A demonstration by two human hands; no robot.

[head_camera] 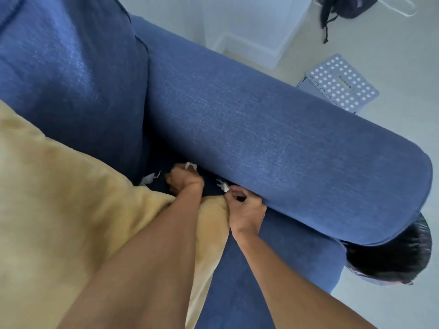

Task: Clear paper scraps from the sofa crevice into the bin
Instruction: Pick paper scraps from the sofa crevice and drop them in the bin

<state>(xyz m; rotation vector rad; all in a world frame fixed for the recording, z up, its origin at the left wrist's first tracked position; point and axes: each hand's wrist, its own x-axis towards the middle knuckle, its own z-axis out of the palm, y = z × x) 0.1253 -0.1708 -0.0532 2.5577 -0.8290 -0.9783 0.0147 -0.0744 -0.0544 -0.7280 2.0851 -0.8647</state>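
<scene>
I look down on a blue sofa's armrest (273,129), with a dark crevice running between it and the seat. My left hand (185,180) is fisted in the crevice, and a white paper scrap (190,165) sticks out past its knuckles. My right hand (245,207) lies against the armrest, its fingertips pinching another white scrap (224,186). A third scrap (150,178) lies loose in the crevice to the left, beside the yellow cushion. The bin (394,255), lined with a black bag, stands on the floor beyond the armrest's front end, partly hidden.
A yellow cushion (59,210) covers the seat on the left, under my left forearm. On the pale floor beyond the armrest are a grey dotted folding stool (339,84), a white box (256,27) and a dark bag (344,5).
</scene>
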